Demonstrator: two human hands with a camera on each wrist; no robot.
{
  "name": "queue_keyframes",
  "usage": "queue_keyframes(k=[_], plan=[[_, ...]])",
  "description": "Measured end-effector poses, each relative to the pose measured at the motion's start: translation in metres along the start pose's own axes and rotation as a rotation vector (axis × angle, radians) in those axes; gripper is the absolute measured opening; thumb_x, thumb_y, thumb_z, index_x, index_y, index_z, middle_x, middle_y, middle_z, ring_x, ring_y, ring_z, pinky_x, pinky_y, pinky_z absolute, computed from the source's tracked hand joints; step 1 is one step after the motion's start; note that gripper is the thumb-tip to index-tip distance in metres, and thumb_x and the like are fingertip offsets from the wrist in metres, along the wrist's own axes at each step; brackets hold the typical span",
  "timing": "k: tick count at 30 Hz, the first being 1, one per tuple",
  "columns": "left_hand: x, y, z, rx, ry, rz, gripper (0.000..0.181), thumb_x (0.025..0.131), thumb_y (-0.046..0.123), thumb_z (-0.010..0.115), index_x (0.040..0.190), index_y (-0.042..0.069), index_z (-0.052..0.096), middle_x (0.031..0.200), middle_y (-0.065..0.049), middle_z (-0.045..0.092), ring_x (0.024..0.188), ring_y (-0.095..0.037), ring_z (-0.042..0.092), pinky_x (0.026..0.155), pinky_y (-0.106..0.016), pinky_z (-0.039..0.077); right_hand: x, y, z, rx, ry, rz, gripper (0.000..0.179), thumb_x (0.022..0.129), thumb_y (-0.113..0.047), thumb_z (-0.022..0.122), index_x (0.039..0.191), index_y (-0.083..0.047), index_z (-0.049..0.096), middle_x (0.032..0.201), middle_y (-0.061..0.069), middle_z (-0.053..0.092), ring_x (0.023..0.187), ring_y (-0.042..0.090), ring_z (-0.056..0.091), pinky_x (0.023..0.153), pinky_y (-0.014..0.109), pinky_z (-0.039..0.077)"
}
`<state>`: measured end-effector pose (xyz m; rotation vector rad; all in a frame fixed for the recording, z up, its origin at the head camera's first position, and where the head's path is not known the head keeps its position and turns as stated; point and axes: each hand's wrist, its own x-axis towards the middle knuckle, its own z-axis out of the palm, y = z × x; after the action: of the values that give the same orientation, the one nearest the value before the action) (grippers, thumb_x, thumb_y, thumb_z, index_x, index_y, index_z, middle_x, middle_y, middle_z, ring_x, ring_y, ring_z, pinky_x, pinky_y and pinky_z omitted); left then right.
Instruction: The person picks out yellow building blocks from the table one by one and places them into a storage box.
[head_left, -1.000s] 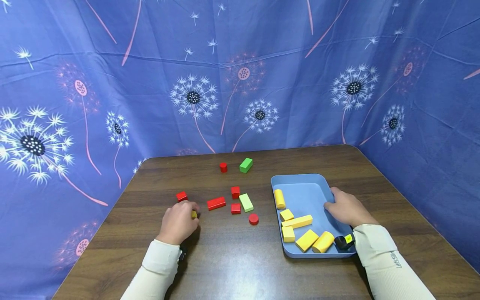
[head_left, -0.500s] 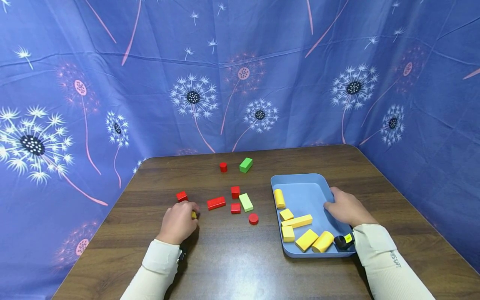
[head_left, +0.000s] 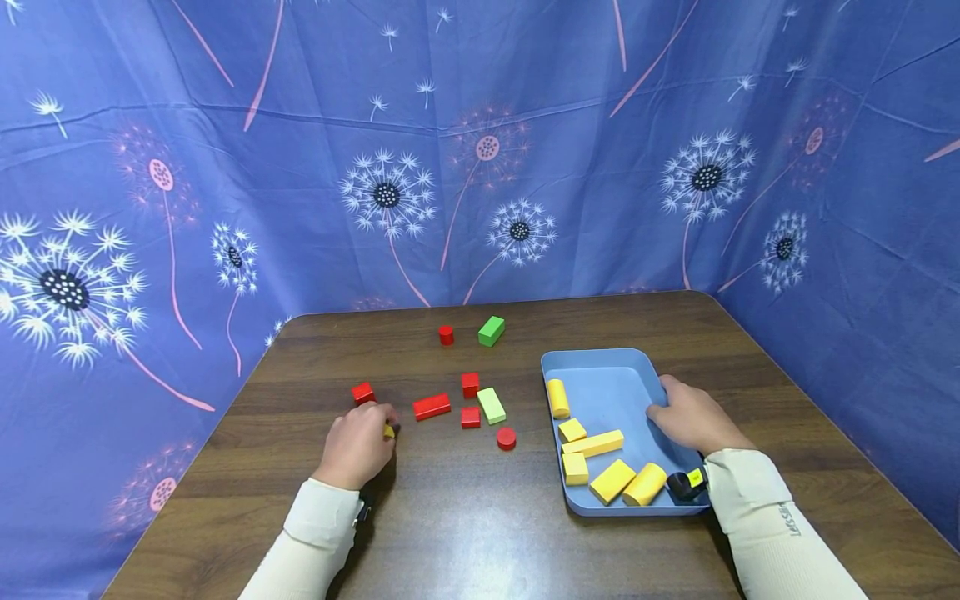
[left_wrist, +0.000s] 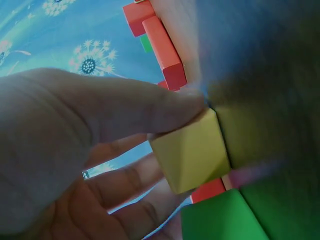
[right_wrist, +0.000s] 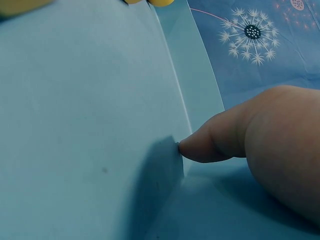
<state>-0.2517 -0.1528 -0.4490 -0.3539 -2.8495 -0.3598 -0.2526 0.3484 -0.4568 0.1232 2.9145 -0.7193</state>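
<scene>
My left hand (head_left: pixel 355 446) is low over the left part of the table and pinches a yellow block (left_wrist: pixel 192 152) between thumb and fingers. In the left wrist view the block sits close to the tabletop, beside a green block (left_wrist: pixel 220 217) that the hand hides from the head view. Just beyond the fingers is a red block (head_left: pixel 363 392). On the right, my right hand (head_left: pixel 699 417) grips the side wall of a blue tray (head_left: pixel 618 379), its thumb (right_wrist: pixel 210 142) inside the wall. Several yellow blocks (head_left: pixel 612 481) and a yellow cylinder (head_left: pixel 558 398) lie in the tray.
Mid-table lie a long red block (head_left: pixel 432 407), two small red blocks (head_left: pixel 470 384), a light green block (head_left: pixel 491 405) and a red disc (head_left: pixel 506 438). Farther back stand a red cylinder (head_left: pixel 446 335) and a green block (head_left: pixel 491 331). A blue patterned cloth (head_left: pixel 585 208) hangs behind the table.
</scene>
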Motion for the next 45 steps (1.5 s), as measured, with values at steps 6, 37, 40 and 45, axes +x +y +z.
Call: queue_keyframes(k=[6,37,40,45], plan=[[0.001,0.004,0.0,-0.059,0.054,0.004,0.028,0.077,0.005,0.088,0.102,0.007,0.075,0.092,-0.006,0.074,0.079,-0.024,0.07,0.073,-0.048,0.058,0.0,0.0,0.0,-0.002,0.0,-0.002,0.074,0.101,-0.025,0.054,0.154,0.016,0.023,0.15,0.043,0.038,0.132,0.058,0.048,0.1,0.069,0.046],[0.015,0.044,-0.017,-0.133,0.158,0.14,0.028,0.078,0.01,0.09,0.102,0.006,0.076,0.092,-0.005,0.073,0.074,-0.016,0.065,0.07,-0.036,0.059,-0.001,0.001,-0.001,0.003,-0.005,0.006,0.076,0.101,-0.025,0.054,0.155,0.017,0.022,0.151,0.043,0.037,0.133,0.059,0.047,0.101,0.069,0.045],[0.018,0.051,-0.017,-0.149,0.152,0.153,0.031,0.078,0.006,0.09,0.105,0.007,0.076,0.096,-0.006,0.074,0.079,-0.017,0.069,0.072,-0.037,0.061,-0.002,0.001,-0.001,0.003,-0.007,0.006,0.075,0.101,-0.025,0.053,0.155,0.017,0.022,0.15,0.043,0.037,0.133,0.059,0.047,0.101,0.069,0.046],[0.023,0.066,-0.018,-0.161,0.145,0.19,0.037,0.077,0.002,0.089,0.111,0.007,0.074,0.099,-0.005,0.074,0.083,-0.02,0.073,0.075,-0.039,0.062,-0.001,0.001,0.0,0.006,-0.009,0.012,0.075,0.101,-0.025,0.054,0.155,0.016,0.022,0.151,0.043,0.037,0.133,0.059,0.047,0.101,0.07,0.046]])
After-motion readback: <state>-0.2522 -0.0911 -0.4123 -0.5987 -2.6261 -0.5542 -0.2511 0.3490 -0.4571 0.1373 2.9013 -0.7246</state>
